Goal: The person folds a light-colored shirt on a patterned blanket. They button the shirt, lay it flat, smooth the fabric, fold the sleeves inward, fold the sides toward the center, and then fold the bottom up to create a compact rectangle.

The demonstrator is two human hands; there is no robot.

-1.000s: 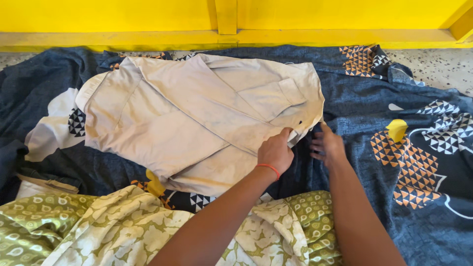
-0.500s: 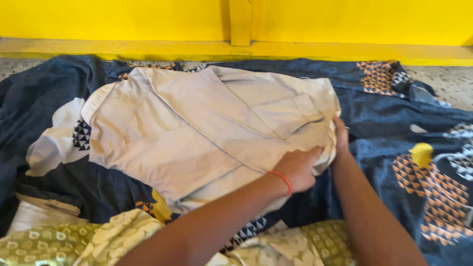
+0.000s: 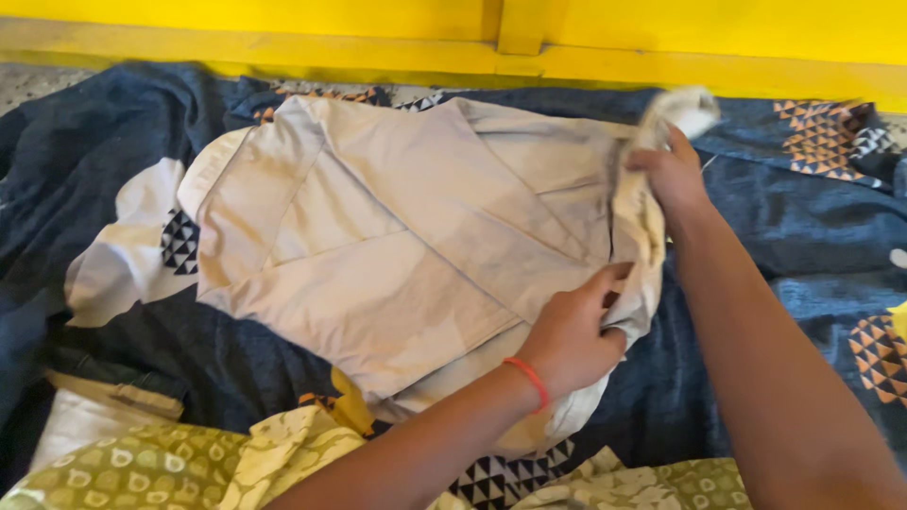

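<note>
- Left hand (image 3: pixel 572 335) clamped on right edge of folded beige cotton shirt (image 3: pixel 397 255).
- Right hand (image 3: pixel 675 175) grips shirt's lifted far-right corner.
- Shirt lies on dark blue patterned bedsheet (image 3: pixel 794 227).

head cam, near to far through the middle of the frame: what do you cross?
Green patterned fabric → left hand with a red wristband gripping the garment's near right edge → folded beige cloth garment → dark blue patterned bedsheet → yellow painted ledge.
</note>
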